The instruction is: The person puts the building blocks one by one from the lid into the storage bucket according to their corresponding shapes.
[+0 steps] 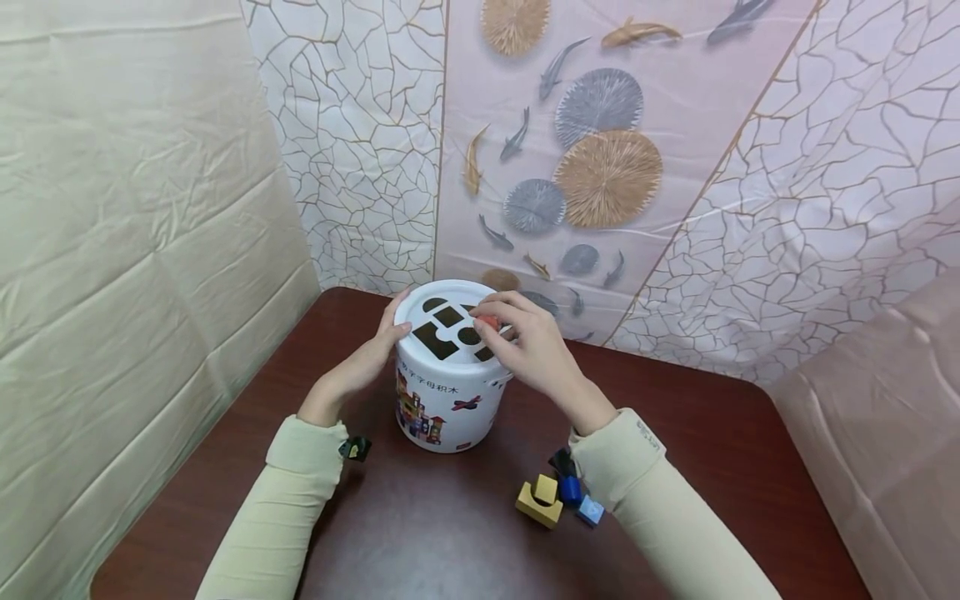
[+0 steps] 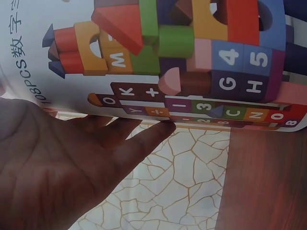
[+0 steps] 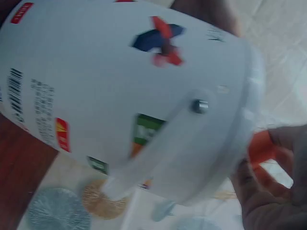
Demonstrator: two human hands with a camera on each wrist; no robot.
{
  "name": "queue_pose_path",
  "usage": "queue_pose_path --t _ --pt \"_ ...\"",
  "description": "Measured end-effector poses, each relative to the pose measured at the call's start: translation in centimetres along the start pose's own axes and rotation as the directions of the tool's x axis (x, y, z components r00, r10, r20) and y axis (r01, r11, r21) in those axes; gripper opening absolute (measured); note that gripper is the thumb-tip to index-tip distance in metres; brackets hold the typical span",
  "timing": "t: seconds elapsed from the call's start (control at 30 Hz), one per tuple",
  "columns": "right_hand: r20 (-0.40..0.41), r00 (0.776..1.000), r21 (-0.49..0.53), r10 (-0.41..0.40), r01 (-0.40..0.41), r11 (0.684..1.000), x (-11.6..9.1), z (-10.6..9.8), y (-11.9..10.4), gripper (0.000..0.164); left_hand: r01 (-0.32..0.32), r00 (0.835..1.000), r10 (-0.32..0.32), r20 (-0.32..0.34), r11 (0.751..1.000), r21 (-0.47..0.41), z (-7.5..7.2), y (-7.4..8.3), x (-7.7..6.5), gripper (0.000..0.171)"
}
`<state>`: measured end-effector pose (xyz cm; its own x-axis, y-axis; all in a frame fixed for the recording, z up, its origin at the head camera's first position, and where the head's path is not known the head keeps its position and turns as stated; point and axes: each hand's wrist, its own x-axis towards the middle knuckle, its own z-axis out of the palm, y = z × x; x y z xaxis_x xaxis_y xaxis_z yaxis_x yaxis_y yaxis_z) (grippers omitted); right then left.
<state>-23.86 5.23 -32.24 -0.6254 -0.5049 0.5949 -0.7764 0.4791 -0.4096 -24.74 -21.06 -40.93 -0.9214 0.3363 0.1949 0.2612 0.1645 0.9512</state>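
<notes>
A white bucket with printed toy-block pictures stands upright on the table. Its white lid has several shaped holes. My left hand rests against the bucket's left side, thumb on the lid's rim; in the left wrist view its fingers lie fairly straight along the wall. Over the right part of the lid, my right hand pinches a red-orange block between thumb and fingers. The right wrist view shows this block beside the lid's edge, its shape partly hidden by the fingers.
Near my right forearm lie a yellow arch block, a small yellow block, a dark blue block and a light blue block. The bucket's white handle hangs at its side. Patterned cloth hangs behind the table.
</notes>
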Motion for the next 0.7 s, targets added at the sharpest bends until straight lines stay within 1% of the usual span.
queue_pose_path --t 0.07,0.13,0.2,0.27,0.33,0.43,0.53,0.6,0.7 --pt "-0.02 1.0 0.001 0.004 -0.004 1.0 0.2 0.4 0.6 0.017 0.008 1.0 -0.008 -0.017 1.0 0.006 0.0 0.0 0.0 0.062" --pt "-0.02 0.999 0.004 0.032 -0.032 0.999 0.4 0.8 0.9 0.017 0.017 0.999 -0.017 -0.039 1.0 0.016 0.0 0.0 -0.1 0.061" --pt "0.013 0.996 0.014 0.088 -0.088 0.996 0.5 0.9 1.2 0.02 0.029 0.997 -0.026 -0.072 0.999 0.033 0.0 0.1 -0.1 0.06" --pt "0.063 0.986 0.024 0.152 -0.153 0.988 0.7 1.0 1.4 0.027 0.029 0.994 -0.025 -0.108 0.999 0.035 0.0 0.2 -0.1 0.059" --pt "0.097 0.978 0.015 0.183 -0.185 0.983 0.7 0.9 1.6 0.034 0.02 0.99 -0.017 -0.14 1.0 0.021 0.1 0.4 -0.1 0.06" --pt "0.099 0.98 -0.02 0.172 -0.17 0.985 0.8 0.7 1.8 0.035 -0.013 0.984 0.012 -0.178 1.0 -0.003 0.2 0.8 -0.3 0.06" --pt "0.073 0.986 -0.061 0.148 -0.144 0.988 0.8 0.7 2.0 0.035 -0.041 0.976 0.045 -0.212 0.999 0.025 0.5 1.8 -1.0 0.059" --pt "0.086 0.986 -0.069 0.146 -0.141 0.988 0.7 0.9 2.1 0.038 -0.059 0.972 0.07 -0.223 0.997 0.054 0.7 2.4 -1.5 0.059" --pt "0.109 0.984 -0.054 0.138 -0.133 0.99 0.6 1.3 2.4 0.041 -0.093 0.971 0.107 -0.213 0.993 0.072 1.0 2.9 -1.9 0.06"
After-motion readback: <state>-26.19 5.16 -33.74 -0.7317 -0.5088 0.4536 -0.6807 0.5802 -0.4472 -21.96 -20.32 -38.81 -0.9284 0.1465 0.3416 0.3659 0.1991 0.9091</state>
